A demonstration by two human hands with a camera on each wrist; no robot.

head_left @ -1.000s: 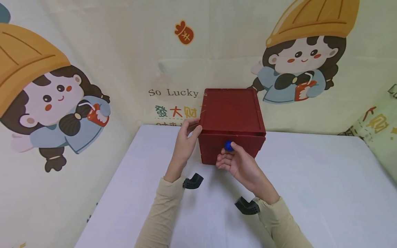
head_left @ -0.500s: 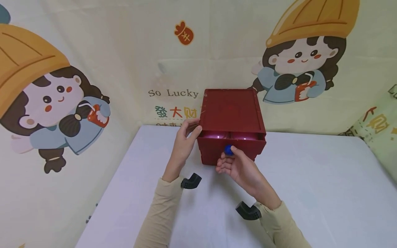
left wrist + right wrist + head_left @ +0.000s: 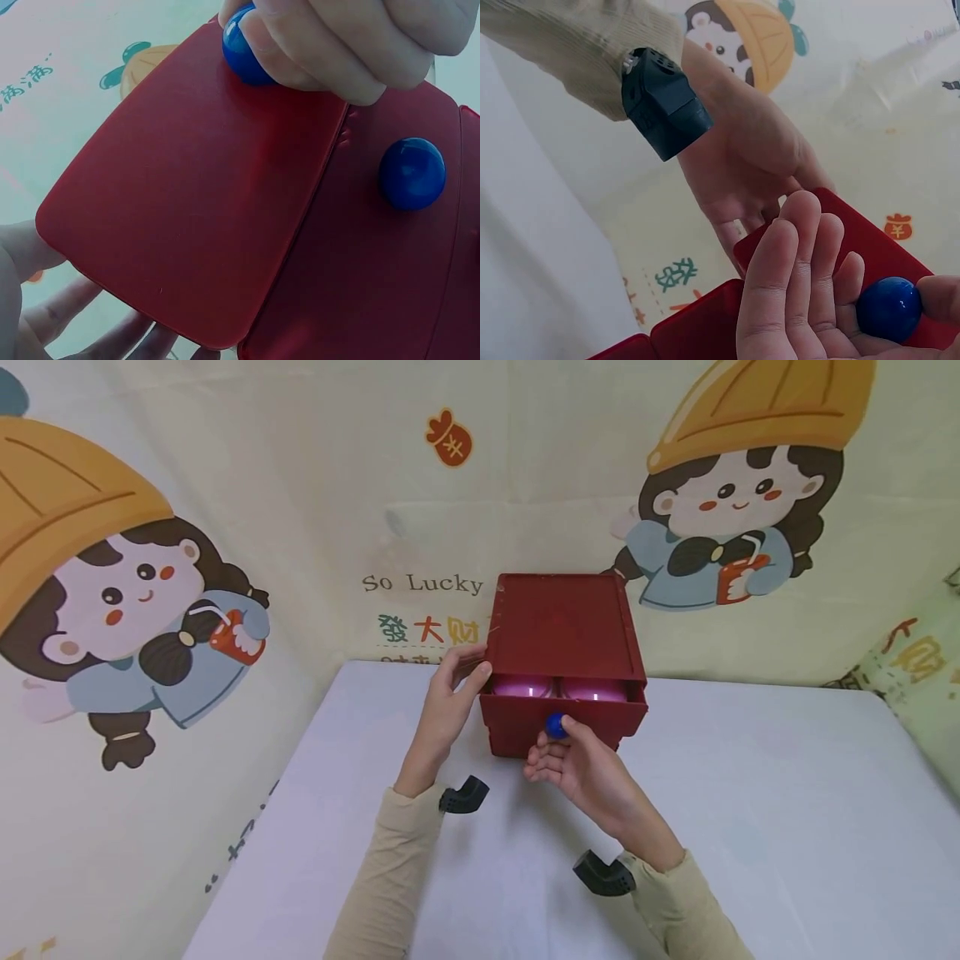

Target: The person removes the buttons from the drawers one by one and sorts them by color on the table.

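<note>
A red box (image 3: 562, 627) stands on the white tabletop (image 3: 780, 810), in the middle of the head view and close to the cloth backdrop (image 3: 322, 510). Its upper drawer (image 3: 517, 717) is part of the way out, leaving a narrow gap under the top of the box. In that gap 2 shiny things (image 3: 525, 688) sit side by side, glinting pinkish purple; what they are is too hidden to tell. Of the hands, the right hand (image 3: 588, 772) pinches the blue knob (image 3: 556, 726) on the drawer front between thumb and index finger, while its other 3 fingers are loosely bent and clear of the knob. The left hand (image 3: 447, 706) holds nothing in its grasp; it is opened out against the left side of the box, with the thumb at the front corner and the fingers spread along the edge. A 2nd knob (image 3: 412, 172), also blue, shows in the left wrist view on the neighbouring red face. Both arms wear beige sleeves (image 3: 393, 868), and a black bent piece (image 3: 465, 795) sticks out at each cuff. Printed on the backdrop are 2 large cartoon figures in yellow hats.
</note>
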